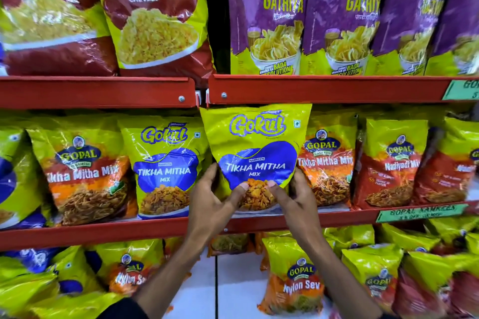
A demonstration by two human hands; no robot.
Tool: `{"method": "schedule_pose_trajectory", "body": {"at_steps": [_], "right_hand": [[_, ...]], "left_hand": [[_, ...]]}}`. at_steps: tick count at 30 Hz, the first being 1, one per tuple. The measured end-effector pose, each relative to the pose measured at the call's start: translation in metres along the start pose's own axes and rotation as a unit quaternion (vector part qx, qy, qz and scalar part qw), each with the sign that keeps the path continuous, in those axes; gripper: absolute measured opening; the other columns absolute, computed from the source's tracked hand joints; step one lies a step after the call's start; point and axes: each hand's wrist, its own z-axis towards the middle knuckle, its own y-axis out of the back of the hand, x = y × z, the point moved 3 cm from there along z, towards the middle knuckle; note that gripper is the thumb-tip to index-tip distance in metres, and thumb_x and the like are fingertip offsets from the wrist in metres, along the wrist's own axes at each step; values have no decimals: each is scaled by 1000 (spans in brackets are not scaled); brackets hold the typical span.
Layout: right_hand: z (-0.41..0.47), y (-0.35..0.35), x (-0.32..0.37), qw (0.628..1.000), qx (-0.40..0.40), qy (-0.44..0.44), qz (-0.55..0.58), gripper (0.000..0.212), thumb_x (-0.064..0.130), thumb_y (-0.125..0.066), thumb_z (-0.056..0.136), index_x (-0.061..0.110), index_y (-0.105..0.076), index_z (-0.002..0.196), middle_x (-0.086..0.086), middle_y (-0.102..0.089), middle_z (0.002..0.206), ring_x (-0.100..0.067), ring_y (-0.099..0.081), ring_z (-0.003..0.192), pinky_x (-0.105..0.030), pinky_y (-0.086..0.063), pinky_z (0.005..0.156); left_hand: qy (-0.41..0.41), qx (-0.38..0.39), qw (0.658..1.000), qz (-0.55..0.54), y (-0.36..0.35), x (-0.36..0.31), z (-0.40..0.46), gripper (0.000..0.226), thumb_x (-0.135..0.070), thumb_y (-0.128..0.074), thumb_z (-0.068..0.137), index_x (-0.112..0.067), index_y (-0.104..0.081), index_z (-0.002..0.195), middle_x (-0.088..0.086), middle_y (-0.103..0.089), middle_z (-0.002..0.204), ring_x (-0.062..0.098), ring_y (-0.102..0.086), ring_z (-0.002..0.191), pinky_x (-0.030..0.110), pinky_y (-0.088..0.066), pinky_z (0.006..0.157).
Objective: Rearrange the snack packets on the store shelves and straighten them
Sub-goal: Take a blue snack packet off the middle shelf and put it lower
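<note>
1. I'm looking at the middle shelf (160, 228), and both hands are up on one packet, the Gokul Tikha Mitha Mix packet (255, 147) at the centre.
2. My left hand (210, 204) grips its lower left edge, thumb pressed on the front near the printed snack picture, fingers wrapped behind.
3. My right hand (293, 199) mirrors that on the lower right edge, thumb on the front, fingers tucked behind the packet.
4. The packet sits between the two hands, upright, its top edge touching the red rail of the upper shelf (324, 88).
5. Just to its left stands a second Gokul packet (166, 163); just to its right a Gopal Tikha Mitha Mix packet (326, 163), partly overlapped.
6. Its bottom is hidden behind my hands, so I can't tell whether it rests on the shelf.
7. Above, purple Papdi Gathiya packets (274, 13) stand in a row.
</note>
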Motion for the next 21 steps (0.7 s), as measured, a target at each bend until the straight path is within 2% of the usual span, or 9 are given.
{"method": "schedule_pose_trajectory", "body": {"at_steps": [2, 4, 8, 10, 13, 17, 19, 21], "right_hand": [[-14, 3, 7, 1000, 5, -3, 12, 36, 19, -72, 89, 27, -61, 123, 6, -75, 116, -13, -70, 109, -35, -55, 92], [-30, 4, 12, 1000, 10, -12, 26, 35, 12, -74, 87, 24, -64, 118, 2, -77, 112, -16, -72, 106, -30, -58, 86], [-65, 2, 11, 997, 30, -44, 47, 40, 6, -80, 79, 14, -66, 116, -4, -79, 109, -18, -75, 100, -30, -60, 81], [-88, -1, 4, 996, 44, -66, 45, 37, 3, -80, 77, 12, -68, 110, -4, -81, 102, -12, -76, 87, -24, -58, 72], [-120, -11, -16, 990, 64, -115, 40, 33, 0, -80, 75, 9, -67, 104, -3, -81, 87, -3, -67, 63, -19, -53, 62], [-150, -24, -50, 982, 73, -173, 21, 37, -2, -81, 74, 11, -66, 105, -6, -82, 94, -17, -77, 82, -28, -59, 71], [-161, -29, -63, 979, 69, -193, 10, 37, -1, -82, 74, 14, -67, 104, -4, -82, 95, -18, -78, 86, -30, -61, 73], [-168, -34, -75, 975, 70, -210, -6, 37, 2, -84, 74, 14, -68, 105, -3, -82, 98, -20, -78, 91, -37, -62, 79]], "left_hand": [[-4, 8, 1000, -20, 9, -8, -12, 53, -33, -81, 74, -23, -63, 123, -10, -74, 117, 6, -70, 109, 42, -58, 96], [-3, 11, 1000, -24, 20, -11, -26, 52, -32, -82, 73, -26, -64, 122, -12, -74, 117, 5, -69, 110, 41, -58, 96], [20, 23, 999, -32, 42, -4, -60, 55, -31, -84, 72, -22, -66, 122, -9, -74, 119, 11, -69, 113, 44, -57, 97], [52, 29, 997, -44, 54, 7, -84, 54, -23, -87, 71, -19, -68, 120, -10, -76, 115, 8, -71, 109, 37, -59, 93], [109, 45, 991, -57, 67, 33, -116, 52, -10, -89, 70, -17, -69, 117, -7, -78, 111, 13, -74, 105, 33, -60, 87], [153, 58, 985, -52, 77, 63, -145, 47, 1, -88, 66, -13, -72, 108, -7, -81, 102, 7, -76, 93, 14, -57, 74], [175, 63, 981, -55, 80, 76, -156, 47, 2, -88, 64, -16, -72, 105, -13, -81, 97, 5, -77, 90, 13, -57, 72], [191, 66, 978, -56, 83, 88, -164, 48, 0, -89, 64, -16, -71, 105, -13, -81, 97, 7, -77, 91, 19, -60, 76]]}}
